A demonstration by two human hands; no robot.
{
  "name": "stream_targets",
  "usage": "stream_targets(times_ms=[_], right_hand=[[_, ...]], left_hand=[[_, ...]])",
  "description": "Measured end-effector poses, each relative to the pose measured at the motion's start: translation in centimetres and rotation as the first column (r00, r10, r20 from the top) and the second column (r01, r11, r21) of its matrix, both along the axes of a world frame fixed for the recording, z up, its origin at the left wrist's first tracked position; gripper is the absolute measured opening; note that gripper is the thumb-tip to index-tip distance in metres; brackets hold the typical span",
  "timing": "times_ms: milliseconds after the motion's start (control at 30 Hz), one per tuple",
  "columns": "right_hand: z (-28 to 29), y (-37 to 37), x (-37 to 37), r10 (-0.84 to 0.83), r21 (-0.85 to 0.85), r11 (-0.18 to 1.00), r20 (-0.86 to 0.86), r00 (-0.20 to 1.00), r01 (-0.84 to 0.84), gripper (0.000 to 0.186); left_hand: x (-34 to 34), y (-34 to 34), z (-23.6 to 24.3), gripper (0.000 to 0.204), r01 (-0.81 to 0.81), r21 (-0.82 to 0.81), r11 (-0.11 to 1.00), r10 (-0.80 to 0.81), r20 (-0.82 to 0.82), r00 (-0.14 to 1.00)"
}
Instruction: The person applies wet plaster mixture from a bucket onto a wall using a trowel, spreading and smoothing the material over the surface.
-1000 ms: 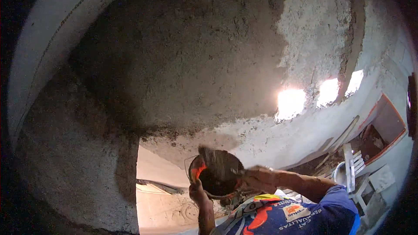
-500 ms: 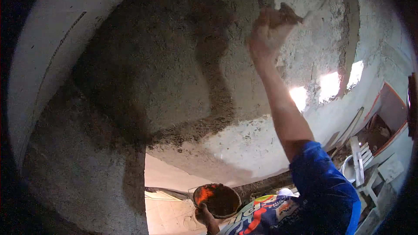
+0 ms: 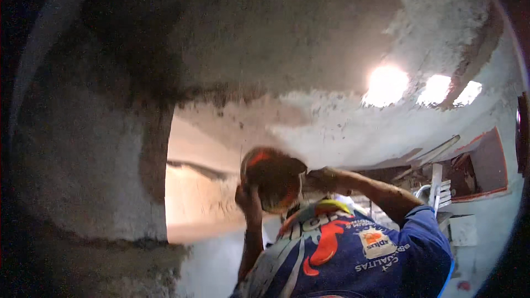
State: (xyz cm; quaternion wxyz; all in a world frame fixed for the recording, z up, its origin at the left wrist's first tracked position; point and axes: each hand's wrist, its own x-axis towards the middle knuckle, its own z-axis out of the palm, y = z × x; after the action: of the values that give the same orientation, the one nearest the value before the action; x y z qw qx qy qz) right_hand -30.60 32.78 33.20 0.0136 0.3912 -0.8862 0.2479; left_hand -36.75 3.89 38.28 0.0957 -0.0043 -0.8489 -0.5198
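Note:
My left hand (image 3: 249,201) grips the side of a round bucket (image 3: 258,159), dark with mortar and orange on part of its inside. The bucket is held up in front of my chest, tilted so its mouth shows. At the bucket's right rim is my right hand (image 3: 324,179), closed and smeared by motion. A dark, blade-like shape, seemingly a trowel (image 3: 295,166), reaches from it over the bucket's mouth; its handle is hidden in the fingers. Beyond stands a wall with damp grey plaster (image 3: 276,38) on its upper part.
An opening with a pale lit surface (image 3: 193,201) lies left of the bucket. Three bright openings (image 3: 386,85) pierce the wall at upper right. Boards and a white slatted piece (image 3: 443,193) stand at the right, beside an orange-edged recess (image 3: 491,165).
My right hand has come down from high on the wall to the bucket's rim. The bucket has risen with my left hand, and the view has shifted.

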Motion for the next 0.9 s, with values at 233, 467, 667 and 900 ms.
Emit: stream_targets(times_ms=[233,467,667,900], right_hand=[[1.4,-2.6,-0.1,0.100,-0.262,0.837,0.937,0.336,0.481,0.024],[5.5,-1.4,1.6,0.602,-0.478,0.511,0.792,0.099,0.714,0.037],[12.8,-0.1,3.1,0.677,-0.445,0.297,0.722,0.142,0.845,0.045],[25.4,3.5,1.4,0.097,-0.982,-0.058,0.175,0.980,0.181,0.030]], left_hand=[[-2.3,5.8,5.3,0.023,0.270,-0.163,0.949,-0.295,-0.155,0.943],[-3.2,7.0,6.0,0.027,0.249,-0.125,0.960,-0.258,-0.067,0.964],[-3.6,8.5,3.8,0.027,0.001,0.673,0.740,0.002,-0.003,1.000],[-0.9,3.1,-2.4,0.041,-0.213,0.143,0.966,0.206,0.068,0.976]])
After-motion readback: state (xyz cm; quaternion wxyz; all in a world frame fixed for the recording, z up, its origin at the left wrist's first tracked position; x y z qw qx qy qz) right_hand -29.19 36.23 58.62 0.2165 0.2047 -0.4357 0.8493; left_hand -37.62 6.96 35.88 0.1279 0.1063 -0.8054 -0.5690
